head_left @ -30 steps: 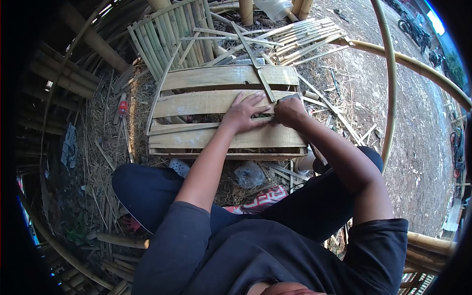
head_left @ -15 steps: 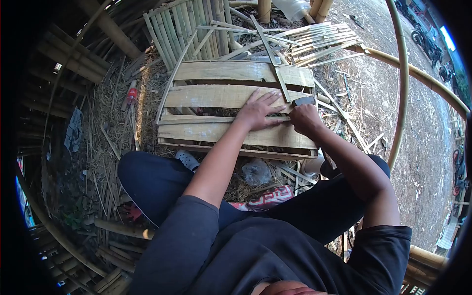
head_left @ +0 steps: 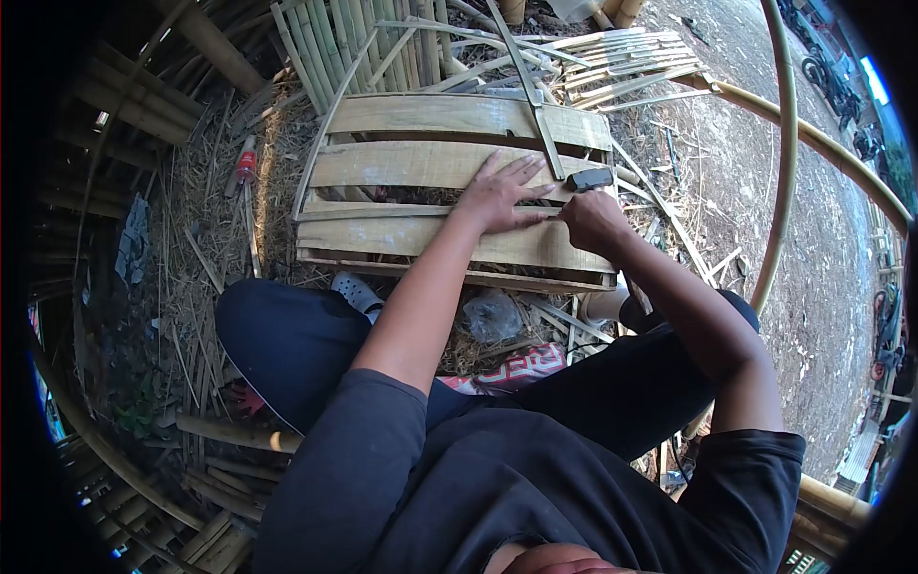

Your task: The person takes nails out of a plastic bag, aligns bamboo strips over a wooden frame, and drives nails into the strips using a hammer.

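**Slatted wood crate, 1 palm flat on top, 1 fist on the hammer**

So the crate (head_left: 402, 165) sits low on the littered ground, right in front of the person's folded legs. I count 3 wide pale boards across the top with gaps between them, plus a thin strip (head_left: 373, 211) lying lengthwise near the front board and running toward the left hand (head_left: 497, 198). That hand is spread wide, palm down, fingers out over the middle board and reaching across a gap. The right hand (head_left: 595, 220) is closed in a fist around the hammer (head_left: 589, 180), with the dark head poking out past the knuckles near the crate's right end. Most of the handle is hidden, so no clue how far down the grip is.

Handling-wise, my guess is the crate is light for its size and fairly stiff as a frame, but the boards look thin enough to flex or split mid-span. I'd grab it by the 2 ends, where the boards meet the frame, not by a single slat. Dry, rough wood shouldn't be slippery, but splinters seem likely. The hammer should feel head-heavy.

The long narrow stick (head_left: 541, 124) slanting across the back boards looks bendy, so better held mid-length.
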